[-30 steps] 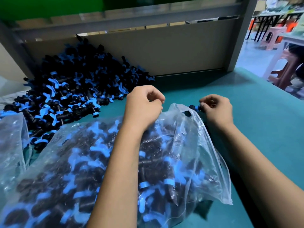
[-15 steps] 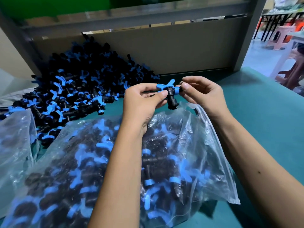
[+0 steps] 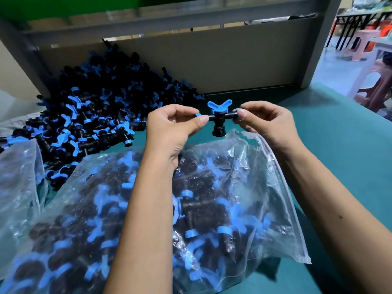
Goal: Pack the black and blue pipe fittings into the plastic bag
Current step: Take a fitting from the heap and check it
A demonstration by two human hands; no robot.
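One black pipe fitting (image 3: 218,118) with a blue butterfly handle hangs level above the bag's mouth. My left hand (image 3: 171,126) pinches its left end and my right hand (image 3: 267,122) pinches its right end. Below my forearms lies a clear plastic bag (image 3: 250,166), stuffed with several black and blue fittings, its open zip edge running down the right side. A big loose pile of fittings (image 3: 89,115) is heaped on the table at the back left.
The green table top (image 3: 339,155) stretches out to the right. A grey panel (image 3: 222,60) and frame stand behind the pile. Another clear bag (image 3: 17,183) lies at the far left. Plastic stools (image 3: 377,81) stand beyond the table's right edge.
My right hand lifted a fitting from the bag's mouth and my left hand joined it. Now both hands hold it level by its ends, spread wider than half a second ago.
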